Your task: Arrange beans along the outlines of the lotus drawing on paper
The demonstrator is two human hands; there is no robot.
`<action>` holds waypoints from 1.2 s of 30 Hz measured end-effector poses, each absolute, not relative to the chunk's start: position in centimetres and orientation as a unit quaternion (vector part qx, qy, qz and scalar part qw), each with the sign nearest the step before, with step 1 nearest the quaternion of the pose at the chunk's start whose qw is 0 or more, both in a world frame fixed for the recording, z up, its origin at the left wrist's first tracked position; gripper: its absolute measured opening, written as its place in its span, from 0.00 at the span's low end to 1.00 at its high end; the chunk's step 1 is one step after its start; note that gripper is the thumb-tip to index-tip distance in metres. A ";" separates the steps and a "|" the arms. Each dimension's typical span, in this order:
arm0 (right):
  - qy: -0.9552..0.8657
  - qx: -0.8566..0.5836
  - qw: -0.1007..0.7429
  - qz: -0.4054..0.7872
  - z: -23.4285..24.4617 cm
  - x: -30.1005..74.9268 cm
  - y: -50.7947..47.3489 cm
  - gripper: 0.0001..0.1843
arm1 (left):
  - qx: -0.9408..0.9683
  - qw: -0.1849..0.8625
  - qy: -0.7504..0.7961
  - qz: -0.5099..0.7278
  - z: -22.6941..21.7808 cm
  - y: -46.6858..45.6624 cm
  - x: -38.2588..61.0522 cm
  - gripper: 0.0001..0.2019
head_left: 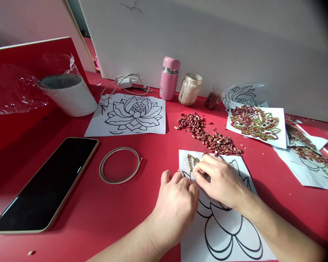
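Note:
A white sheet with a black lotus outline (pixel 224 222) lies under my hands on the red table. One petal near its top left carries a line of small green beans (pixel 191 161). My left hand (pixel 177 200) rests on the sheet's left edge with its fingers curled in; whatever it may hold is hidden. My right hand (pixel 221 178) is pinched over the upper part of the drawing, its fingertips beside the green beans. Anything between those fingertips is too small or covered. Just beyond the sheet spreads a pile of red beans (pixel 207 136).
Left are a phone (pixel 46 185), a tape roll (pixel 101 169) and a white tub (pixel 76 98) with plastic film. Behind stand a stack of lotus sheets (pixel 98 123), a cable (pixel 138 78), a pink flask (pixel 168 82) and a jar (pixel 190 91). Bean-covered pictures (pixel 254 122) lie right.

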State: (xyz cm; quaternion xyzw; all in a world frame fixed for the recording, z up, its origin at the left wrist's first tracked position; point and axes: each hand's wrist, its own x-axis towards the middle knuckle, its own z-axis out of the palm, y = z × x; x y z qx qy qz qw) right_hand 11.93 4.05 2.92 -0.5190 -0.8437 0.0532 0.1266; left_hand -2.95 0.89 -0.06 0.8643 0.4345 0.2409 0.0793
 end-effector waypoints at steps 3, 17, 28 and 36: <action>-0.837 -0.526 0.123 0.088 3.3 12.2 3.8 0.11 | 0.864 0.078 0.435 0.241 0.0 0.9 -3.0 0.05; -0.817 -0.547 0.177 0.042 2.1 12.3 4.6 0.21 | 0.865 0.077 0.430 0.246 0.0 0.9 -3.1 0.05; -0.815 -0.557 0.157 0.004 1.7 11.2 4.0 0.22 | 0.862 0.084 0.438 0.240 0.2 0.8 -3.1 0.05; -0.796 -0.564 0.215 0.037 1.4 12.5 4.5 0.20 | 0.865 0.086 0.435 0.234 0.5 0.8 -3.1 0.05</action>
